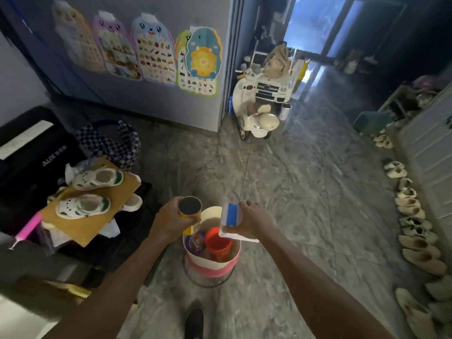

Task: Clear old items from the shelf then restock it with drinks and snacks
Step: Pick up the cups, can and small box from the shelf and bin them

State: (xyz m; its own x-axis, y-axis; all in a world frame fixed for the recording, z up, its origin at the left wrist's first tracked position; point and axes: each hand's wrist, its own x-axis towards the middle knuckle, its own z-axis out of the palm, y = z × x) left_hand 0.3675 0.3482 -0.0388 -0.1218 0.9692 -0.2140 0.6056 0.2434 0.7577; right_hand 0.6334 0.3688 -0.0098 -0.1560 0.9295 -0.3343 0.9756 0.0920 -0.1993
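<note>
I see the left hand (168, 222) wrapped around a yellow can (190, 214), held just above the near-left rim of the bin (212, 263). The right hand (254, 221) pinches a white-and-blue carton (232, 220) over the bin's right rim. Inside the bin sits an orange cup (218, 243).

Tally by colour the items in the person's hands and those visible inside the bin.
Yellow: 1, the can in the left hand
White and blue: 1, the carton in the right hand
Orange: 1, the cup in the bin
Purple: 1, the packet in the bin
Total: 4
</note>
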